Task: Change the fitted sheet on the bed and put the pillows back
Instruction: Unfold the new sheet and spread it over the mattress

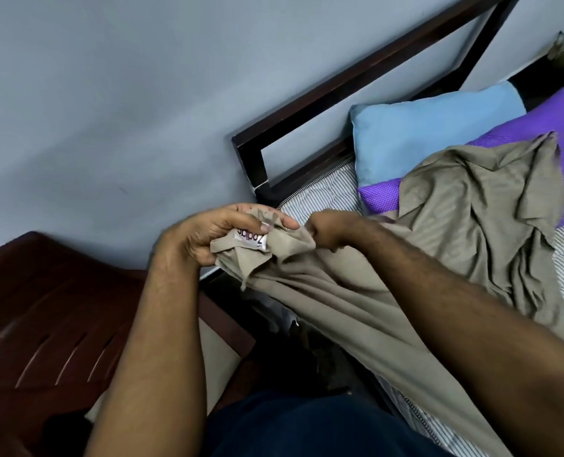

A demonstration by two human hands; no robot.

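While both hands work one bunched corner of the taupe-grey fitted sheet (438,232), the left hand (208,232) grips fabric w/ thumb by the white sewn-in label (252,240); the right hand (326,230) is fisted round the cloth just beside. Rest of sheet lies crumpled over the striped bare mattress (323,192), partly covering a purple dotted pillow (544,120). Light blue pillow (422,133) leans at dark wooden headboard (356,80). Dark red wooden furniture (53,308) at left.

White tag (252,239) on the beige sheet (340,291) reads approx. "Zodiac", seen upside down, partly hidden.
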